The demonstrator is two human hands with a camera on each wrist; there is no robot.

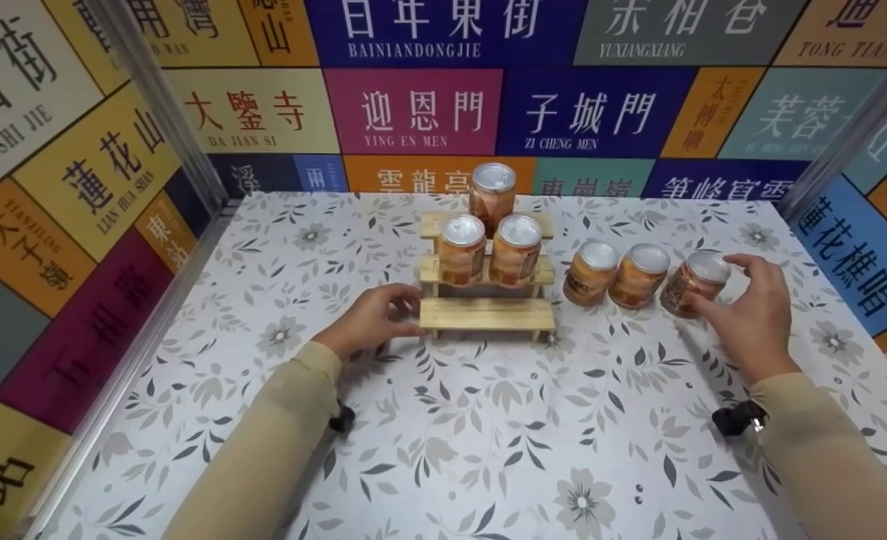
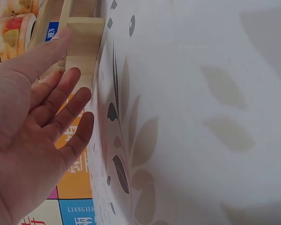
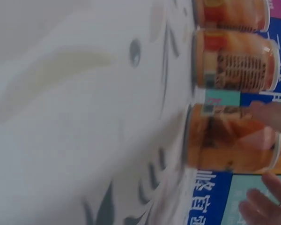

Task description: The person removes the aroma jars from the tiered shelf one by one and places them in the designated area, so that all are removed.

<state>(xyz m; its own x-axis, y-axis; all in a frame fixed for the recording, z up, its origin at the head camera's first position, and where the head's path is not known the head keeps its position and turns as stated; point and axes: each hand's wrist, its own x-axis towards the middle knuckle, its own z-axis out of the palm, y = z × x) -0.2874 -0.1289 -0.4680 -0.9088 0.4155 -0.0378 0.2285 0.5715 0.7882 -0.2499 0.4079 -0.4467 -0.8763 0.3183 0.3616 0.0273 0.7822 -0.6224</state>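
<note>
A stepped wooden stand rests on the table. On its top step stands one can; on the middle step are two more cans, side by side, while the lowest step is bare. At the stand's left end my left hand holds the lowest step, thumb in front and fingers behind; in the left wrist view the other fingers spread loosely. To the right of the stand, three cans stand upright in a row. My right hand grips the rightmost can, thumb on its near side and fingers at its far right.
The row's other cans stand between the stand and the gripped can. A white leaf-patterned tablecloth covers the table. Colourful sign-printed panels rise along the back and both sides.
</note>
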